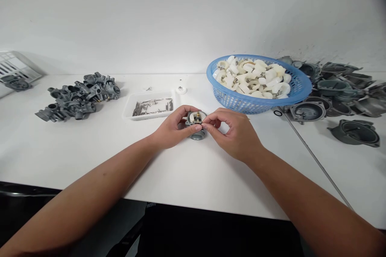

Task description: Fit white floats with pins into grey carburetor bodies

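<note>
A grey metal carburetor body [198, 135] rests on the white table, its open side facing up. Inside it sit a white plastic float [193, 118] and a brass fitting [198, 115]. My left hand [176, 127] is closed round the left side of the body, thumb across its near edge. At the right edge my right hand [233, 130] pinches with thumb and forefinger close to the float's hinge. Whatever lies between those fingertips is too small to make out.
Left stands a pile of carburetor bodies [76, 98]. A white tray [128, 108] holds thin metal pins. A blue basket [232, 106] full of white floats stands behind my right hand, with metal float bowls [337, 88] further right. A black ring [278, 113] lies by the basket.
</note>
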{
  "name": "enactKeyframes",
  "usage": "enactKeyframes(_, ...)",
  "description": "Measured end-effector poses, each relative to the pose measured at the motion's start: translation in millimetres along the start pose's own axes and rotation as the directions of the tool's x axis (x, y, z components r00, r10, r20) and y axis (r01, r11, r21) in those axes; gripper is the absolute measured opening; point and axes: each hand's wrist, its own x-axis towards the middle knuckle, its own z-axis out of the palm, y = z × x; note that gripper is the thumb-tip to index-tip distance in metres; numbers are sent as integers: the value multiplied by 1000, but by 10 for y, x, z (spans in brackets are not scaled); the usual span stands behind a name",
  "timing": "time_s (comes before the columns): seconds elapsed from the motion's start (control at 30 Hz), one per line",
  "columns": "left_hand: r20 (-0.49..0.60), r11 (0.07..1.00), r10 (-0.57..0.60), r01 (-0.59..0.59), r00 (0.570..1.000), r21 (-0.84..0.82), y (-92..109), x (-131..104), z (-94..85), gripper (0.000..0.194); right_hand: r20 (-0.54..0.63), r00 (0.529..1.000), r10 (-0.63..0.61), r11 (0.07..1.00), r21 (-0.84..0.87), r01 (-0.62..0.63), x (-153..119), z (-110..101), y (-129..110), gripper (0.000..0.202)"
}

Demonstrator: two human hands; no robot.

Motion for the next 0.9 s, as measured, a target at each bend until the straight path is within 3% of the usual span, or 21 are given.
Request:
enactKeyframes(0.43,34,1000,15,-14,999,-17,-3,-15,-34,44,-51,999,-17,1000,1,17,-22,-38,55,8)
enactKeyframes(0.53,18,1000,17,-17,1000,-3,11,-15,-34,46,-29,999,15,1000,-20,-16,-31,-53,86,31)
enactKeyframes(0.67,26,1000,-5,5,1000,-1,48,-12,-48,52,150,983,106,994,-42,-101,-65,-33,161,70)
enactKeyframes(0.77,27,1000,-17,17,1000,2,81,-12,-57,53,242,956,167,986,-26,-165,-84,2,215,83)
enactKeyframes(0.9,30,999,-36,35,999,32,119,-22,-58,52,268,945,189,981,-16,-192,-75,30,239,92)
